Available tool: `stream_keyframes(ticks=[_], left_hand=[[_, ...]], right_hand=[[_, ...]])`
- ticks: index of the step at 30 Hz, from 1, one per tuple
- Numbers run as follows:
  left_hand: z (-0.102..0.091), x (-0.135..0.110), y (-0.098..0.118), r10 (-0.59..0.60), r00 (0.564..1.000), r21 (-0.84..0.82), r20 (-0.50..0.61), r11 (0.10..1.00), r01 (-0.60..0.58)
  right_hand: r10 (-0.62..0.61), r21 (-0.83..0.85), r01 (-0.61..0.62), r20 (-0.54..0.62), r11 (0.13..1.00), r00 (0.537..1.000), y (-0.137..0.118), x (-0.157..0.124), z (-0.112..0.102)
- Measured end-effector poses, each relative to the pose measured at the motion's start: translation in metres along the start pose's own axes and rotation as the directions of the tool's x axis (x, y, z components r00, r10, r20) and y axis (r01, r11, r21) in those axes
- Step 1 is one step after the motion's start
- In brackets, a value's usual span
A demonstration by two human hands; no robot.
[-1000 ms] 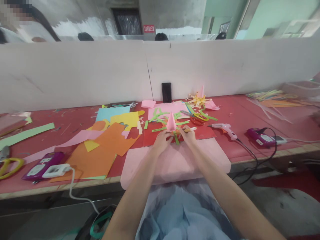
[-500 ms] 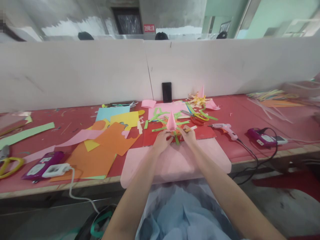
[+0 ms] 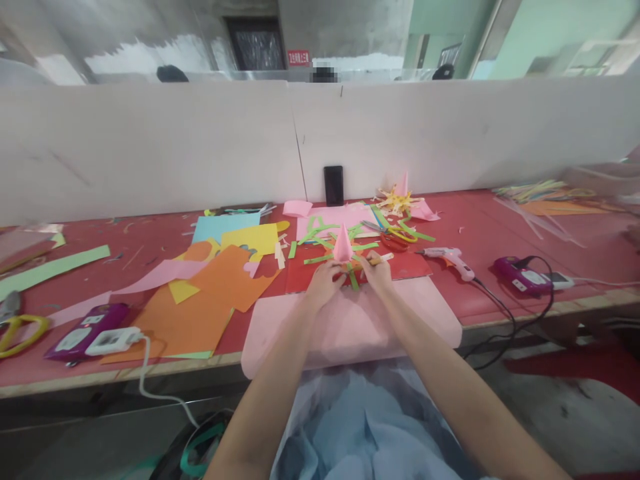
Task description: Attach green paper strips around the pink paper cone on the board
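A pink paper cone (image 3: 343, 245) stands upright amid green paper strips (image 3: 354, 279) that spread out around its base on a red board (image 3: 410, 265). My left hand (image 3: 325, 281) is at the near left of the cone, its fingers closed on the edge of this paper craft; the exact grip is too small to make out. On the other side, my right hand (image 3: 377, 273) pinches a slim tan stick (image 3: 374, 262), like a pencil, pointing left over the strips near the cone's base. Both forearms rest over a pink sheet (image 3: 350, 333) at the table edge.
To the right lie a glue gun (image 3: 450, 260) and a purple power box (image 3: 523, 275) with cables. Scissors (image 3: 400, 233) and a second pink-cone craft (image 3: 401, 193) sit behind. Orange sheets (image 3: 185, 320), another purple box (image 3: 85, 333) and yellow-handled scissors (image 3: 23, 333) are left. A phone (image 3: 334, 185) leans on the partition.
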State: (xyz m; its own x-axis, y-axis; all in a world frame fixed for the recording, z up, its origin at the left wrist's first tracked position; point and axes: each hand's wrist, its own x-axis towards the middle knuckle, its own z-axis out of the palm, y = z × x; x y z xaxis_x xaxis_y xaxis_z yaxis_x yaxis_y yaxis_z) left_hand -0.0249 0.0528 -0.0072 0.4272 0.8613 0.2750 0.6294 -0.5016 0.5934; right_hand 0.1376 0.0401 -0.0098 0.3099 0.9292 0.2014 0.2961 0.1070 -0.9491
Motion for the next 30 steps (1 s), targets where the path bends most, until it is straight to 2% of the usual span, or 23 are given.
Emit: stream_keyframes(ticks=[5,11,25,30], left_hand=[[0.0008,0.0003,-0.0035,0.025,1.0,0.0,-0.011,1.0,-0.025],[-0.001,0.0013,-0.0006,0.016,1.0,0.007,-0.004,1.0,-0.016],[0.0013,0.0002,-0.0032,0.045,0.999,0.014,-0.004,0.999,-0.045],[-0.0007,-0.0001,-0.0007,0.034,0.999,0.022,0.009,0.999,-0.034]], right_hand=[[0.026,0.025,-0.025,-0.036,0.999,0.999,-0.0014,-0.0004,-0.0006],[0.038,-0.018,-0.038,-0.001,0.999,0.999,0.0009,0.0003,-0.002],[0.062,0.004,-0.062,0.032,0.998,0.998,-0.0018,-0.0008,-0.0023],[0.069,-0.014,-0.069,-0.014,0.998,0.998,0.001,0.0017,-0.001]])
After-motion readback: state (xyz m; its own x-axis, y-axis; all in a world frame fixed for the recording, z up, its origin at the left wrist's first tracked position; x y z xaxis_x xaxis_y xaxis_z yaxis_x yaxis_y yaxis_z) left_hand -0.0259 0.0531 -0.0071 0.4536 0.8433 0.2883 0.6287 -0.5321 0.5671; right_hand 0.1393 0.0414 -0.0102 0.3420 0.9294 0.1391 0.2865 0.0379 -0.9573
